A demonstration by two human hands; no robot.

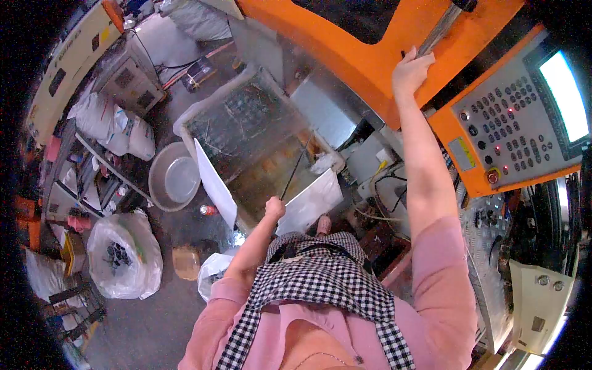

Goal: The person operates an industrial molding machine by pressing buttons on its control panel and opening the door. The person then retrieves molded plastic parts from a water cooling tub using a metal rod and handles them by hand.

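Note:
My left hand (275, 208) is closed round the near end of a thin dark rod (297, 168), which reaches over a large open tank (253, 79) of murky water. White panels stand on both sides of that hand, one at the tank's left (216, 185) and one at its near right (311, 202). Up at the right, my right hand (412, 73) is wrapped round the lower end of a grey bar handle (441, 29) on the orange machine door (364, 58).
A control panel (505, 126) with a lit screen is at the right. On the left are a round grey basin (174, 177), a plastic-lined bag of dark parts (125, 256), white sacks (117, 126) and a red can (208, 210). Cables hang right of the tank.

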